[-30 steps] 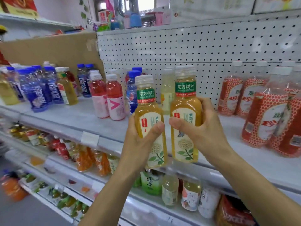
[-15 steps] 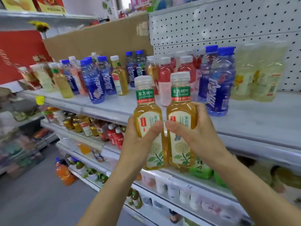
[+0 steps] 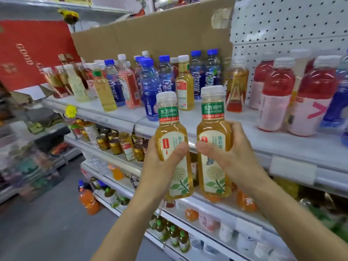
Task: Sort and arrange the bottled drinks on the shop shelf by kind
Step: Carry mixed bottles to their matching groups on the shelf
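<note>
Head view: a shop aisle with white metal racks, a dotted pegboard (image 3: 286,25) at upper right and a flat brown cardboard sheet (image 3: 150,34) at upper centre. At lower centre I see my left hand (image 3: 158,166) wrapped round one tea bottle (image 3: 169,132), thumb across its paper label. My right hand (image 3: 235,159) grips a second, matching tea bottle (image 3: 213,129) the same way. Both bottles are upright, in the air just in front of the top shelf (image 3: 243,119), and just apart.

Since a second ago the view has swung left along the shelf. The red-netted bottles at the right are gone, and blue bottles (image 3: 150,87) and red-and-pink bottles (image 3: 275,95) now stand behind my hands. I judge that I am carrying the pair towards its own kind and have not yet placed it.

The tea bottles are clear, square-shouldered plastic with amber liquid, ribbed white caps and green neck bands. The shelf surface looks smooth and pale.
</note>
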### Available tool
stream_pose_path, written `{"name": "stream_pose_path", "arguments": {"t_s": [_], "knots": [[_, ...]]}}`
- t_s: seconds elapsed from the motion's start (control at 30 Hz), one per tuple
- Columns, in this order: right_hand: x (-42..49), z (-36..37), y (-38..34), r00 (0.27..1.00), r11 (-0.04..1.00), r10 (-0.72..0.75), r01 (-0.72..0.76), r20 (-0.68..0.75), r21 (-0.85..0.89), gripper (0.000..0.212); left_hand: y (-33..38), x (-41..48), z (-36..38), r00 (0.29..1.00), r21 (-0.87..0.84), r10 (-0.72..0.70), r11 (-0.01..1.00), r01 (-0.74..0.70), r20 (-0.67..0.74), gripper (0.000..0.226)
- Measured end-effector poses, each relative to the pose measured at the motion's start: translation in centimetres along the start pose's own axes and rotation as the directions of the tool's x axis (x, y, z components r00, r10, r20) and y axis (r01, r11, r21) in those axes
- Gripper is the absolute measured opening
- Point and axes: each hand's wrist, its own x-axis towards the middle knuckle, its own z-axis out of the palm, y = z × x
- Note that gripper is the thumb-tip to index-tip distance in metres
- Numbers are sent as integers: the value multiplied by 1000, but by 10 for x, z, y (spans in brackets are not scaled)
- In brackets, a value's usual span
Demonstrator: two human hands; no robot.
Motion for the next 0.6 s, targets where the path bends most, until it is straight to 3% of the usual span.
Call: {"name": "stream_pose_path", "arguments": {"t_s": [0.6], "knots": [[199, 171, 17, 985, 992, -102, 91, 138, 83, 55, -15, 193, -149, 993, 17, 53, 999, -52, -104, 62]]}}
